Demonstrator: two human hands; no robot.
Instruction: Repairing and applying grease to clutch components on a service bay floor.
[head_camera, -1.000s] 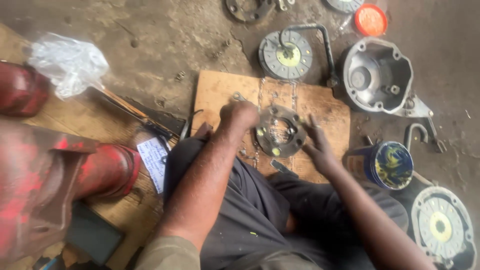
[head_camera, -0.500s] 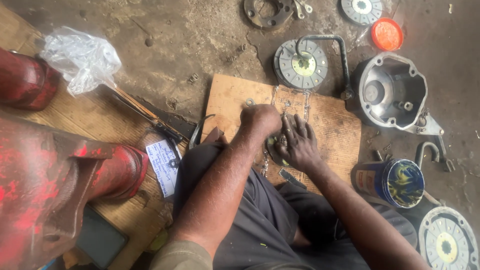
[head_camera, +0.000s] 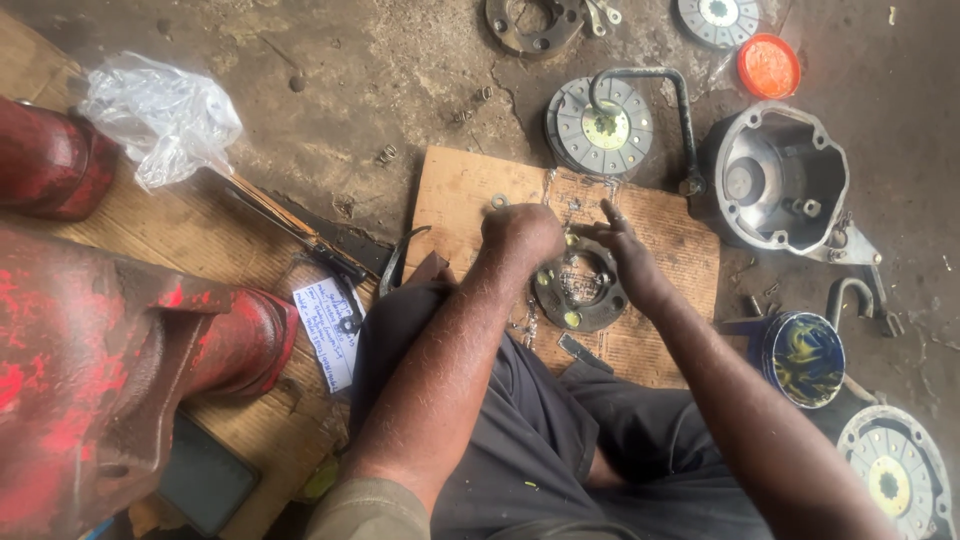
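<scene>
Right hand (head_camera: 625, 250) lifted off ring plate (head_camera: 580, 290) | left hand (head_camera: 522, 232) touching

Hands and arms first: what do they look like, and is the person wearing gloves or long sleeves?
No gloves. Both the left hand and the right hand are bare and look smudged with dark workshop grime. The forearms are bare and hairy. An olive-green short sleeve shows on the left arm near the bottom edge. No watch or bracelet shows; I cannot tell about rings.
</scene>
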